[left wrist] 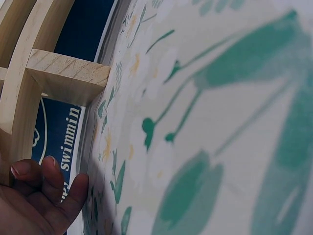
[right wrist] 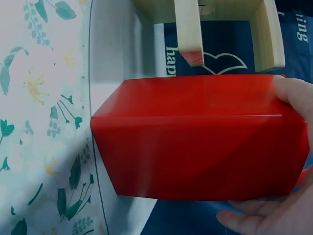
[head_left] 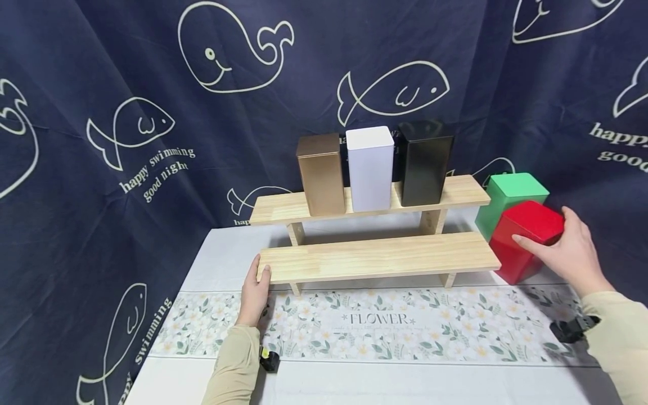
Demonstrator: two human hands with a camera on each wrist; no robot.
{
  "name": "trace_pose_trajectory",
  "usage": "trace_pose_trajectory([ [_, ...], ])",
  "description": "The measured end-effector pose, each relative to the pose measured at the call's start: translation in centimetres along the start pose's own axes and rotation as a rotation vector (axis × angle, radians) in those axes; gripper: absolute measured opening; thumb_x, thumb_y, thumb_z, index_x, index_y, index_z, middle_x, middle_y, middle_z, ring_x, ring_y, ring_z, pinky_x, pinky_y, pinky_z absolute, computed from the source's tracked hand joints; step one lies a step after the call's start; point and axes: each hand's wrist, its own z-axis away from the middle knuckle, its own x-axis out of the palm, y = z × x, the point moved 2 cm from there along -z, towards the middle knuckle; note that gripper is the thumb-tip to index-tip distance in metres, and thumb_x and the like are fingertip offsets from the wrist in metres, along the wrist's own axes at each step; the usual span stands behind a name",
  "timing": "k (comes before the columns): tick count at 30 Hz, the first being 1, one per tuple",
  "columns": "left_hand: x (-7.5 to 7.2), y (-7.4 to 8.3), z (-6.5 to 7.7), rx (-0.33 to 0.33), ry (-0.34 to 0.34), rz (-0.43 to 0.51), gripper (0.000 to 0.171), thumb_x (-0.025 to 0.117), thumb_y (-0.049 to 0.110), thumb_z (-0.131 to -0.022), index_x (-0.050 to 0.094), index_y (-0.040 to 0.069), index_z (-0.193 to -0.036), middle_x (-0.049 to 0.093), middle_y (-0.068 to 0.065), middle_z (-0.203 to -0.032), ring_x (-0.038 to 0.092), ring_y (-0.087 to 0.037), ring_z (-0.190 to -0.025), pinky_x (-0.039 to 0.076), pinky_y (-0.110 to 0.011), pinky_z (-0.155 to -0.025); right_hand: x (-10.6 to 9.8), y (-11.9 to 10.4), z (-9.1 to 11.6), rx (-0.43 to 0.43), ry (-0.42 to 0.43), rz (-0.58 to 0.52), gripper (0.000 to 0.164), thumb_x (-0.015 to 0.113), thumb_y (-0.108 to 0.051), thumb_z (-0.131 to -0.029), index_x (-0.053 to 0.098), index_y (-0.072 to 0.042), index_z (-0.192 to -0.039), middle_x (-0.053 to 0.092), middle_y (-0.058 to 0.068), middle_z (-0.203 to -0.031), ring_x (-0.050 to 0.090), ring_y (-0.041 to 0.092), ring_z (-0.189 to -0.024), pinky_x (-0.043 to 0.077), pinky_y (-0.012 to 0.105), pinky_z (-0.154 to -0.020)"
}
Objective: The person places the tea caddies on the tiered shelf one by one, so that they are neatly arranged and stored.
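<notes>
My right hand [head_left: 577, 247] grips a red box [head_left: 516, 242] near its top, thumb on one side and fingers on the opposite side. In the right wrist view the red box [right wrist: 195, 147] spans the picture beside the wooden shelf. At the left end of the lower board of a two-step wooden shelf [head_left: 374, 259], my left hand [head_left: 254, 295] holds the corner, thumb at the front. The left wrist view shows its fingers [left wrist: 51, 171] bent beside the board. On the upper board stand a brown box [head_left: 323, 185], a white box [head_left: 371, 174] and a black box [head_left: 425, 169].
Behind the red box is a green box [head_left: 498, 197], partly hidden, right of the shelf. A floral strip [head_left: 379, 326] runs across the white table [head_left: 354, 382] in front. A dark blue curtain [head_left: 304, 112] with fish drawings hangs close behind the shelf.
</notes>
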Motion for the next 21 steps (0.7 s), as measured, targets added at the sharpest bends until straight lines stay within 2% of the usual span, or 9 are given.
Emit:
trace_pose_trajectory([
  [8, -0.02, 0.22, 0.09, 0.002, 0.004, -0.007, 0.060, 0.042, 0.041, -0.104, 0.024, 0.021, -0.157, 0.031, -0.012, -0.156, 0.056, -0.030, -0.104, 0.049, -0.030, -0.062, 0.14, 0.06, 0.23, 0.005, -0.002, 0.013, 0.104, 0.072, -0.036, -0.085, 0.005, 0.008, -0.151, 0.025, 0.040, -0.138, 0.028, 0.058, -0.116, 0.038, 0.077, -0.082],
  [13, 0.06, 0.08, 0.06, 0.005, 0.007, -0.011, 0.060, 0.042, 0.041, -0.104, 0.024, 0.019, -0.157, 0.031, -0.012, -0.156, 0.058, -0.032, -0.097, 0.051, -0.031, -0.061, 0.19, 0.13, 0.34, 0.019, 0.013, 0.001, 0.102, 0.072, -0.034, -0.085, 0.008, 0.008, -0.151, 0.027, 0.039, -0.138, 0.030, 0.057, -0.116, 0.039, 0.076, -0.082],
  [15, 0.12, -0.02, 0.02, 0.004, 0.008, -0.012, 0.060, 0.042, 0.041, -0.104, 0.023, 0.019, -0.157, 0.030, -0.012, -0.157, 0.058, -0.032, -0.104, 0.052, -0.034, -0.067, 0.22, 0.22, 0.36, 0.024, 0.022, -0.008, 0.101, 0.072, -0.033, -0.085, 0.009, 0.008, -0.151, 0.027, 0.039, -0.138, 0.030, 0.058, -0.116, 0.040, 0.075, -0.082],
  [17, 0.11, -0.05, 0.00, 0.006, 0.009, -0.010, 0.061, 0.042, 0.041, -0.104, 0.023, 0.019, -0.157, 0.030, -0.012, -0.157, 0.052, -0.032, -0.120, 0.051, -0.039, -0.081, 0.23, 0.27, 0.38, 0.030, 0.033, -0.015, 0.099, 0.072, -0.033, -0.085, 0.010, 0.009, -0.151, 0.028, 0.039, -0.137, 0.031, 0.058, -0.116, 0.040, 0.075, -0.082],
  [19, 0.14, -0.06, -0.02, 0.007, 0.008, -0.005, 0.061, 0.043, 0.042, -0.104, 0.023, 0.019, -0.157, 0.029, -0.011, -0.157, 0.047, -0.032, -0.128, 0.049, -0.044, -0.087, 0.21, 0.28, 0.41, 0.036, 0.045, -0.020, 0.099, 0.072, -0.032, -0.085, 0.011, 0.008, -0.151, 0.028, 0.039, -0.137, 0.031, 0.058, -0.116, 0.039, 0.074, -0.082],
  [21, 0.10, -0.02, -0.03, 0.010, 0.009, -0.004, 0.061, 0.043, 0.041, -0.104, 0.023, 0.019, -0.157, 0.028, -0.011, -0.158, 0.041, -0.029, -0.133, 0.046, -0.042, -0.093, 0.19, 0.27, 0.44, 0.044, 0.056, -0.020, 0.098, 0.072, -0.032, -0.085, 0.011, 0.008, -0.150, 0.028, 0.038, -0.138, 0.031, 0.058, -0.117, 0.039, 0.074, -0.082],
])
